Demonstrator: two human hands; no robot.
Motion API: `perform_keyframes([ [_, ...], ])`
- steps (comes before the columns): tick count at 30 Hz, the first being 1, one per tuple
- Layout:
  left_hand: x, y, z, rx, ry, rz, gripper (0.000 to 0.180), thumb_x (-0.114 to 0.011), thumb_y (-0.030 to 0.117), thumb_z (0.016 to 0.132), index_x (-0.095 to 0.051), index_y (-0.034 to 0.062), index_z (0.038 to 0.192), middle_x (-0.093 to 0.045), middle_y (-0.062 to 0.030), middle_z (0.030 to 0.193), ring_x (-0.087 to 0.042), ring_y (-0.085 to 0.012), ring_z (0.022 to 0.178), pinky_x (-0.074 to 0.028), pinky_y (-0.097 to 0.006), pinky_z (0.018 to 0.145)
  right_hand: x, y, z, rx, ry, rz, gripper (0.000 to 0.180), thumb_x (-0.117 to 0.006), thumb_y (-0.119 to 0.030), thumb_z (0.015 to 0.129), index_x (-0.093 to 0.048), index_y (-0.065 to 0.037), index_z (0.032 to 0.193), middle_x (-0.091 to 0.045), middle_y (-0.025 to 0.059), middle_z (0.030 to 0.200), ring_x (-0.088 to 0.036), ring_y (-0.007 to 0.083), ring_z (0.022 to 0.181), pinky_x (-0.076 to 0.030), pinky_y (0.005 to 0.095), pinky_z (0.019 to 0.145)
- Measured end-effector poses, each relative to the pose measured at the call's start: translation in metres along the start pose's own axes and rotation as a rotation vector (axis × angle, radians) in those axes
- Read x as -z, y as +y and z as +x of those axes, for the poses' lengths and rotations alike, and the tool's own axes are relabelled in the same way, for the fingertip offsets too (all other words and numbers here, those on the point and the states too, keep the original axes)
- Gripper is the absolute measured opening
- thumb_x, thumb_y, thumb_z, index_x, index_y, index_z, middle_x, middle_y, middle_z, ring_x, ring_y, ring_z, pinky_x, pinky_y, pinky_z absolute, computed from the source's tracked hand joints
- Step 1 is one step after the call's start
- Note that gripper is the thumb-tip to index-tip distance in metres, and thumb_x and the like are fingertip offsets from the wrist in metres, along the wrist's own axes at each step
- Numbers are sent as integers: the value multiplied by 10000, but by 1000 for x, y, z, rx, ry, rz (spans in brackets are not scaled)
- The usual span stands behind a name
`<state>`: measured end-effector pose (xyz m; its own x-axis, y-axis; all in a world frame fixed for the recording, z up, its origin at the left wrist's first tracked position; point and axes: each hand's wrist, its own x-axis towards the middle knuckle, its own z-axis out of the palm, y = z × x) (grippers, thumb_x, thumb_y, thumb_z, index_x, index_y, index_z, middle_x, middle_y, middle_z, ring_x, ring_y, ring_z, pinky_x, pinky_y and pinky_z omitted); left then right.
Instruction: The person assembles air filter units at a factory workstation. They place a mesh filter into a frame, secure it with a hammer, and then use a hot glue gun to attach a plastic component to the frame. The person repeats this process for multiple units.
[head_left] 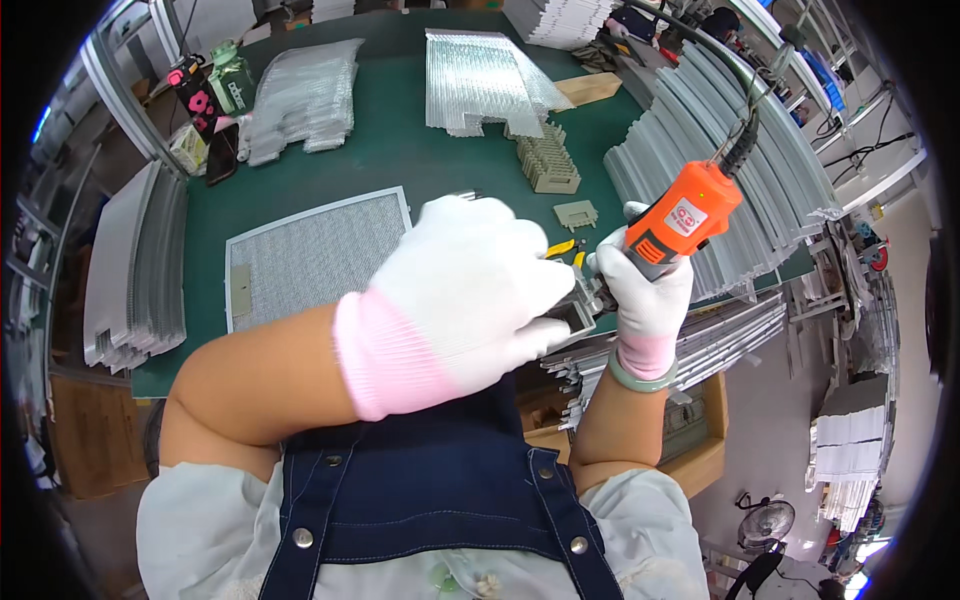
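Observation:
My right hand (645,300), in a white glove with a pink cuff, grips an orange and black electric screwdriver (682,215). The tool slants down to the left, its cable rising from the upper end. My left hand (460,285), gloved alike, reaches across my body with curled fingers. Its fingertips meet a small grey metal part (578,312) beside the tool's lower end; whether they pinch it is partly hidden. Yellow-handled pliers (563,247) lie just beyond. To the left, a framed silver mesh panel (315,255) rests on the green table, partly covered by my left hand.
A beige plastic piece (575,214) lies before a row of similar pieces (548,165). Silver bubble-wrap sheets (480,85) are at the back. Tall panel stacks stand at right (715,170) and left (135,265). Bottles (232,78) and a phone (221,155) occupy the back left.

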<state>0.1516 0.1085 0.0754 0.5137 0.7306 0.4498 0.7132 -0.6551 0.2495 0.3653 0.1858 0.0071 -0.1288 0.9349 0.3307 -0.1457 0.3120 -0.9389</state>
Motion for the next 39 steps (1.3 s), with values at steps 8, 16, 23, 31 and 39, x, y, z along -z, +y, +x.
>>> perform_keyframes([
  [8, -24, 2, 8, 146, -295, 166, 171, -686, 219, 813, -642, 76, 731, -636, -104, 726, -641, -310, 754, -496, -439, 697, -2, 15, -6, -6, 12, -174, 448, -675, 91, 774, -546, 53, 1201, -647, 25, 801, -612, 84, 716, -507, 245, 716],
  [16, -38, -28, -1, 104, -235, -233, 156, -656, 172, 862, -726, 37, 899, -669, -140, 779, -654, -340, 758, -514, -446, 686, -2, 10, -8, -12, 19, -176, 448, -680, 95, 766, -551, 65, 1194, -646, 25, 804, -613, 83, 725, -510, 250, 731],
  [23, -31, -31, 0, 182, -335, -314, 157, -662, 153, 833, -732, 34, 909, -685, -154, 825, -663, -350, 799, -527, -412, 720, -3, 15, -12, -16, 4, -89, 455, -682, 109, 764, -551, 65, 1198, -645, 25, 808, -615, 83, 730, -509, 246, 741],
  [31, -25, -26, 5, 118, -336, -57, 191, -639, 225, 826, -695, 63, 742, -643, -146, 719, -641, -361, 727, -506, -459, 678, -9, 16, -13, 9, 0, -162, 450, -693, 98, 753, -565, 54, 1182, -639, 8, 794, -608, 73, 723, -506, 247, 717],
  [39, 1, 2, 14, 54, -522, 234, 104, -635, 157, 768, -720, 99, 780, -686, -109, 810, -675, -282, 853, -497, -419, 732, -7, 12, -13, -19, -51, -156, 418, -732, 41, 764, -561, 17, 1145, -649, 21, 798, -611, 78, 715, -521, 261, 689],
])
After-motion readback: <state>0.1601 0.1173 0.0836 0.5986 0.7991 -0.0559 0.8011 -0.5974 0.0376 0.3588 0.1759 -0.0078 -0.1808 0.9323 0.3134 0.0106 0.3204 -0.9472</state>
